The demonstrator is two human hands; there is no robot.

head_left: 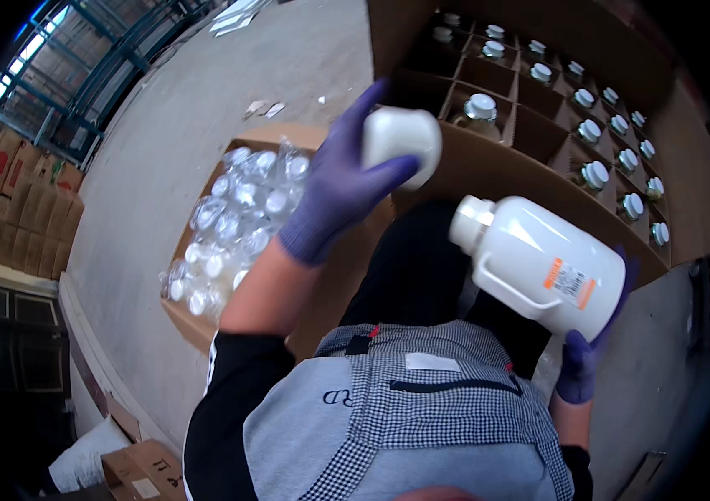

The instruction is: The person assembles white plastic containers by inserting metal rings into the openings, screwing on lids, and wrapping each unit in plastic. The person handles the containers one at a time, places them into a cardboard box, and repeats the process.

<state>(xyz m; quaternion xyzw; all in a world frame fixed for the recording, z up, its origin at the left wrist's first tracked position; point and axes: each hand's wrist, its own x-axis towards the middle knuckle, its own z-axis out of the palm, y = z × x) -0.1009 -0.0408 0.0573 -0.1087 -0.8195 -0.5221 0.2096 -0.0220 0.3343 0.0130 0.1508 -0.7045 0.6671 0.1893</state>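
Left hand: our gloved left hand [334, 196] closes around a small white bottle [403, 144], thumb across its side, held above the near wall of the divided carton [497, 171].
Right hand: our gloved right hand [585, 351] grips the base end of a large white jug [539, 263], which lies tilted with its neck pointing up and to the left.
Jug location: it hangs in the air near our right hip, in front of the carton wall and touching nothing but the hand.
Jug appearance: we see opaque white plastic, a moulded side handle, a short neck and an orange and white label on the body. We cannot tell whether a cap sits on the neck.
Risk, spill: we judge that contents could run out if the neck is open and the tilt increases.
Risk, drop: the jug is held from its base only, so the glove could slip under the weight.
Far right: capped bottles [595, 174] stand in the carton cells.
Left: a second box [196, 321] holds clear jars [230, 225] under plastic film.
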